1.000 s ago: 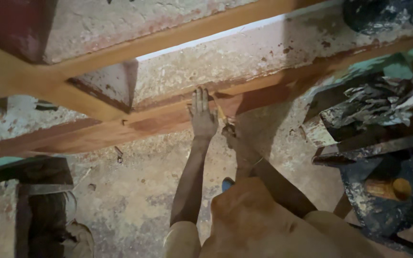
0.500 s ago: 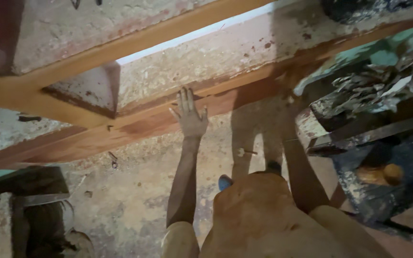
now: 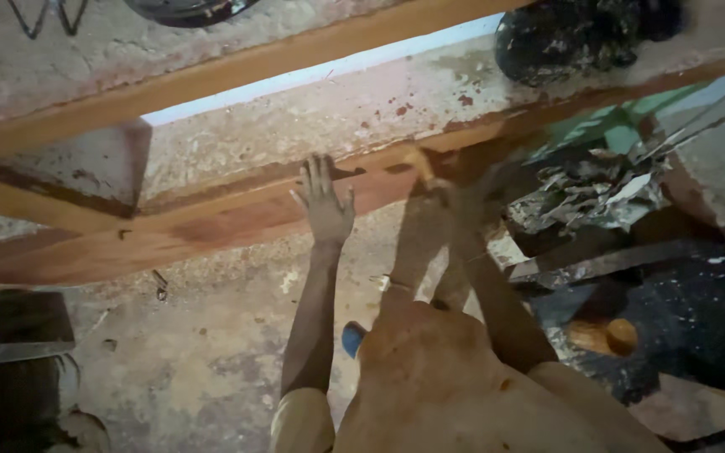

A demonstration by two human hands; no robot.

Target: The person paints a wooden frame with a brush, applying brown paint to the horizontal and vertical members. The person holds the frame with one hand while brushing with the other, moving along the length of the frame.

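Single head-worn view, looking steeply down along the wearer's own body. The knee [image 3: 430, 369] fills the lower centre, close to the lens. The left hand [image 3: 325, 205] lies at arm's length near mid-frame, flat on a wooden beam [image 3: 211, 231] that runs diagonally from lower left to upper right. The concrete floor [image 3: 203, 361] lies below. The right hand [image 3: 455, 189] is blurred, beside debris [image 3: 597, 193] at right.
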